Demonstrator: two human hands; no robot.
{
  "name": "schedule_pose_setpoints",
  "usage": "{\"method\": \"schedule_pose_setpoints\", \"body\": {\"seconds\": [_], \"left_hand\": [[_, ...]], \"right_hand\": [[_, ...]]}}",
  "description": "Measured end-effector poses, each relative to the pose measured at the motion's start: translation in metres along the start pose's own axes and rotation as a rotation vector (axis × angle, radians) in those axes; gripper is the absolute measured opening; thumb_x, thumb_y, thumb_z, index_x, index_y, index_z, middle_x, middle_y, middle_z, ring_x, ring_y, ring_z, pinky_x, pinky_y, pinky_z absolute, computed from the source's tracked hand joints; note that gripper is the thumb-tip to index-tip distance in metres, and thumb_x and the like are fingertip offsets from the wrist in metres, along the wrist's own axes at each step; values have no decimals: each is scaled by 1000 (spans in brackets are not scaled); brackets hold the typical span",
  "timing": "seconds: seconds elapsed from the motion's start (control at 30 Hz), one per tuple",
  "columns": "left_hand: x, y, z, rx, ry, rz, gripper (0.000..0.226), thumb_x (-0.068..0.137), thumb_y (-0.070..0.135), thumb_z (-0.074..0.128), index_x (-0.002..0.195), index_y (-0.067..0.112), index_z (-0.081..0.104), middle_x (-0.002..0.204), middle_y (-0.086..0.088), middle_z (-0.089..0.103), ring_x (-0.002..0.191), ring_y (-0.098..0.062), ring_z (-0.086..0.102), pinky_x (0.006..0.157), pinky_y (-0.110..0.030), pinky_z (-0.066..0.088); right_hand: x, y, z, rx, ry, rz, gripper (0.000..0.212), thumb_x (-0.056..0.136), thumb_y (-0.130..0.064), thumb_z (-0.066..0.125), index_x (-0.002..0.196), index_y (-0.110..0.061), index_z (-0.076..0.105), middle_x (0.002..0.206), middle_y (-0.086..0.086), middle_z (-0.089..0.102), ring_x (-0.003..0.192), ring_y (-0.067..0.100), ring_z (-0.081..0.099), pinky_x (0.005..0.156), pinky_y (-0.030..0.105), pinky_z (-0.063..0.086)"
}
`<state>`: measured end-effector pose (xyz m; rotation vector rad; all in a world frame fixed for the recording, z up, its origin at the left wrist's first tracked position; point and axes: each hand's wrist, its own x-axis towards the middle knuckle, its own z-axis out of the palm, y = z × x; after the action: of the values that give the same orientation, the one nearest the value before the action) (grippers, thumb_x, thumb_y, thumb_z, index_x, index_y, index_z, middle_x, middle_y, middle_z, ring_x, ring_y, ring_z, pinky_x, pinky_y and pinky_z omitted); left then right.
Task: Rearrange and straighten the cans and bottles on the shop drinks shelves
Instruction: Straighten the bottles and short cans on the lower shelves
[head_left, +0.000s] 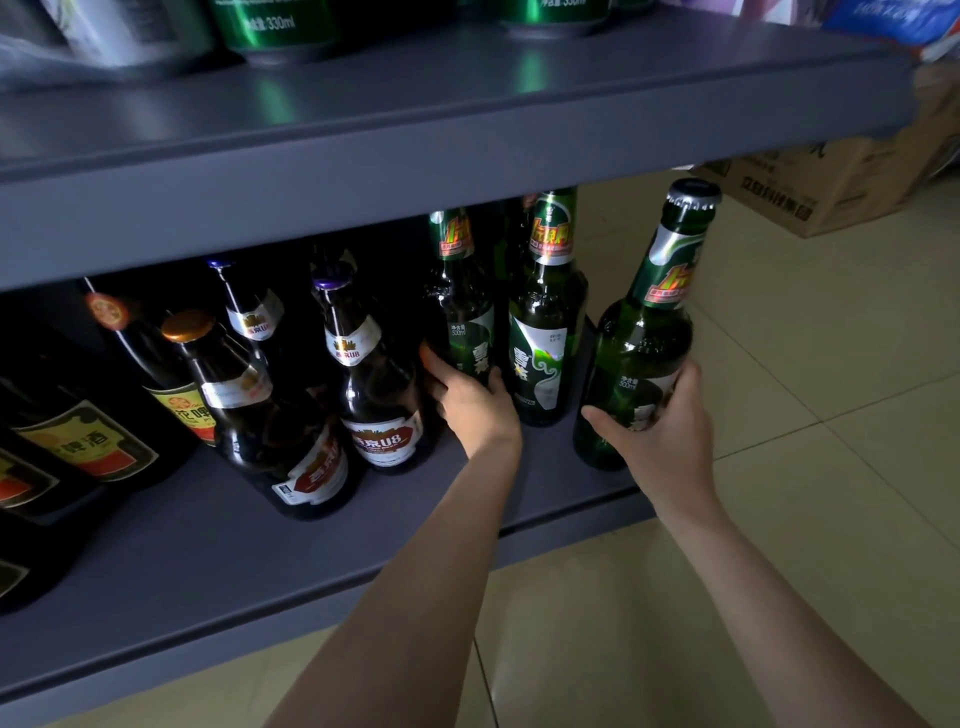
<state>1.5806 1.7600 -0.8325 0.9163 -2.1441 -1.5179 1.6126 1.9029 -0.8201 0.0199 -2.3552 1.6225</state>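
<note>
On the low grey shelf (218, 551) stand green beer bottles at the right and brown ones to the left. My left hand (470, 402) wraps the base of a green bottle (460, 306) standing under the upper shelf. Beside it on the right stands another green bottle (548, 322). My right hand (660, 431) grips the lower body of a third green bottle (649, 332) with a silver cap, held upright at the shelf's right end, slightly tilted.
Brown U8 bottles (374, 379) and darker bottles (83, 441) fill the shelf's left side. The upper shelf (415, 156) overhangs closely and carries green cans (270, 26). A cardboard box (831, 176) sits on the tiled floor (831, 364) at the right.
</note>
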Motion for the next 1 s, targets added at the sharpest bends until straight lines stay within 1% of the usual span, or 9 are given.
{"method": "schedule_pose_setpoints", "body": {"seconds": [0.07, 0.23, 0.33, 0.43, 0.63, 0.8, 0.87, 0.93, 1.0], "left_hand": [[4, -2, 1, 5, -5, 10, 84, 88, 14, 60, 149, 15, 1, 143, -24, 30, 125, -40, 41, 104, -41, 33], [22, -5, 2, 31, -18, 96, 85, 88, 15, 60, 148, 11, 0, 145, -21, 32, 132, -33, 35, 105, -31, 28], [33, -5, 4, 23, -44, 98, 87, 88, 16, 61, 149, 15, -1, 150, -17, 26, 135, -30, 32, 108, -32, 27], [35, -7, 4, 30, -41, 97, 87, 87, 18, 62, 149, 17, 0, 152, -15, 24, 137, -29, 30, 110, -33, 26], [6, -17, -3, 128, -118, 29, 78, 88, 13, 58, 146, 0, 7, 145, -26, 28, 134, -36, 30, 104, -30, 24], [-51, -37, -49, 122, -276, 291, 51, 90, 7, 50, 137, 6, 29, 135, -7, 36, 116, -24, 47, 91, -24, 35], [-56, -46, -75, 127, -294, 382, 46, 89, 4, 48, 132, 10, 34, 125, -1, 41, 104, -17, 54, 90, -32, 44], [-55, -53, -100, 158, -298, 442, 42, 88, 1, 47, 127, 11, 38, 111, 6, 45, 95, -11, 55, 84, -35, 48], [-53, -59, -123, 186, -284, 504, 38, 87, -1, 48, 123, 11, 40, 102, 10, 46, 90, -5, 56, 80, -26, 47]], "right_hand": [[0, 2, 2, -19, 14, -11, 64, 62, -14, 85, 110, -16, 43, 107, 0, 57, 97, 13, 55, 76, 14, 40], [1, 3, 4, -27, 20, -5, 68, 62, -15, 85, 115, -11, 44, 110, 1, 59, 99, 14, 55, 80, 19, 41], [1, 5, 7, -40, 47, -4, 63, 61, -15, 85, 108, -16, 42, 106, -1, 58, 95, 13, 54, 72, 6, 38], [2, 7, 8, -42, 51, -3, 64, 61, -16, 85, 109, -13, 43, 107, 1, 59, 96, 15, 55, 71, 10, 36], [0, 5, 8, -43, 57, -21, 63, 62, -14, 84, 107, -17, 41, 104, -2, 57, 95, 15, 54, 73, 11, 36], [-2, -3, 3, -66, 48, 31, 60, 59, -16, 86, 99, -18, 41, 103, 2, 61, 96, 20, 58, 77, 23, 43], [-11, -9, 0, -73, 31, 35, 60, 59, -17, 86, 99, -17, 42, 101, 1, 61, 94, 20, 59, 77, 24, 43], [-27, -15, 2, -83, -4, 31, 61, 59, -17, 87, 103, -15, 44, 99, -2, 59, 93, 17, 57, 76, 20, 40], [-42, -22, 8, -81, -43, 14, 64, 59, -15, 87, 109, -13, 47, 95, -10, 56, 90, 11, 53, 69, 7, 37]]}}
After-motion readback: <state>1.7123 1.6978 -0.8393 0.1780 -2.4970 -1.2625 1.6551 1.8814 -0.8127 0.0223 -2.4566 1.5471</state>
